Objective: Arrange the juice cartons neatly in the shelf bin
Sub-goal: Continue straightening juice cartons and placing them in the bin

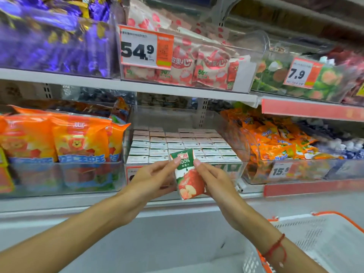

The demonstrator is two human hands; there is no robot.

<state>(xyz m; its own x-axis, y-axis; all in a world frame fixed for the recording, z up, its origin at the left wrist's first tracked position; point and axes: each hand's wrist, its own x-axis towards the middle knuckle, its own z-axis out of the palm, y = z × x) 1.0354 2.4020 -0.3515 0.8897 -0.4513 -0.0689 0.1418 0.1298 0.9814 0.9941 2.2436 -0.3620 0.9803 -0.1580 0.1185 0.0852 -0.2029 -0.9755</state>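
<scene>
Supermarket shelving is framing a clear plastic shelf bin of white-topped juice cartons. Both hands, left and right, are pinching a tilted green-and-red apple-juice carton before it; jamming it crooked risks toppling rows.

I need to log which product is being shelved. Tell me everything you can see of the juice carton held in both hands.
The small green, white and red apple juice carton looks like coated paperboard, printed with "100%" and red apples. It is tilted, top leaning left, held before the clear plastic shelf bin. The left hand and right hand pinch its upper corners.
</scene>
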